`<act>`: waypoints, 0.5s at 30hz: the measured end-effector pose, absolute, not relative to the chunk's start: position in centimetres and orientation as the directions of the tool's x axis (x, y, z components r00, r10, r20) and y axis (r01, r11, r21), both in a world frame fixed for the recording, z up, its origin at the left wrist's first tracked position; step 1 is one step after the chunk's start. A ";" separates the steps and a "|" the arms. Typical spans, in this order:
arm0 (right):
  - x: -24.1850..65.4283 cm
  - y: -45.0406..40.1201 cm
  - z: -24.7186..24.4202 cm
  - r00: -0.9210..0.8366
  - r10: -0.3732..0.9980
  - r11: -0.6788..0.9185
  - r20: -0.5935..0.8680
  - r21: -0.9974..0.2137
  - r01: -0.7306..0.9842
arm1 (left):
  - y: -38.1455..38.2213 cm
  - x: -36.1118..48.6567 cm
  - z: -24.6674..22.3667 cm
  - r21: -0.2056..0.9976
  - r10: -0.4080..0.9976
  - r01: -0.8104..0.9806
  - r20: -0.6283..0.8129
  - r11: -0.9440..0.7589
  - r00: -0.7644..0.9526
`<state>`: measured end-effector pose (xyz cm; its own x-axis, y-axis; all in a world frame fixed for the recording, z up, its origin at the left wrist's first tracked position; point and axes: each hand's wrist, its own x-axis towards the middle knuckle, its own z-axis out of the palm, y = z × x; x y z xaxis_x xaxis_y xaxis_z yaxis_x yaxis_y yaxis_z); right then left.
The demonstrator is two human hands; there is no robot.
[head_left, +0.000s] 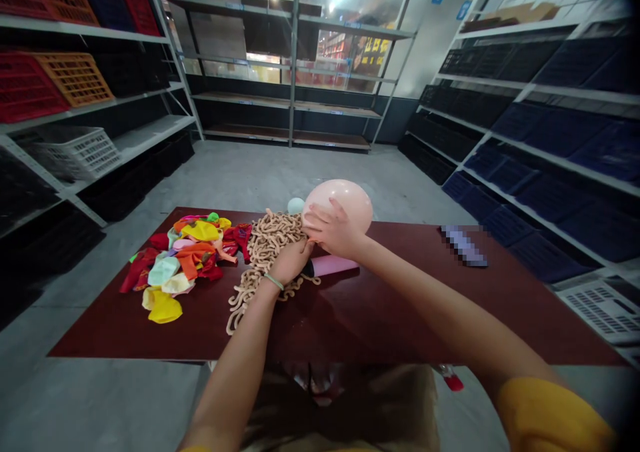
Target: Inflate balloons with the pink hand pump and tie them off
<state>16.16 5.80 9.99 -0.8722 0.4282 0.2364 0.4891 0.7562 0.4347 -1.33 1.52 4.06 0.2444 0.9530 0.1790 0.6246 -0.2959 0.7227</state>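
An inflated pale pink balloon (353, 202) is above the far edge of the table. My right hand (333, 229) lies against its near side, fingers spread over it and thumb down by the neck. My left hand (293, 260), a green band at its wrist, has its fingers closed at the balloon's neck, which the fingers mostly hide. Under my hands lies a pink cylinder with a black end (336, 265), which looks like a balloon pump. A heap of beige, curly cord-like pieces (273, 232) spreads around my left hand and wrist.
Several limp coloured balloons (193, 259) are piled on the left of the dark red table (400, 305). A small pale teal round thing (296, 205) sits behind the heap. A blurred flat object (465, 245) lies at right. Shelves with crates (75, 79) line the sides.
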 end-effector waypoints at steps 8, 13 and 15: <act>15.7 6.1 9.1 -0.870 0.429 0.775 0.243 0.395 0.493 | 1.7 -1.8 3.5 0.793 0.953 0.533 0.206 -0.296 0.223; 16.3 6.6 8.7 -0.876 0.420 0.793 0.236 0.374 0.481 | 1.5 -1.9 3.8 0.946 0.964 0.278 0.096 -0.166 0.249; 16.5 6.7 8.9 -0.876 0.422 0.793 0.236 0.373 0.482 | 1.5 -1.8 4.1 0.993 0.966 0.114 0.001 -0.032 0.258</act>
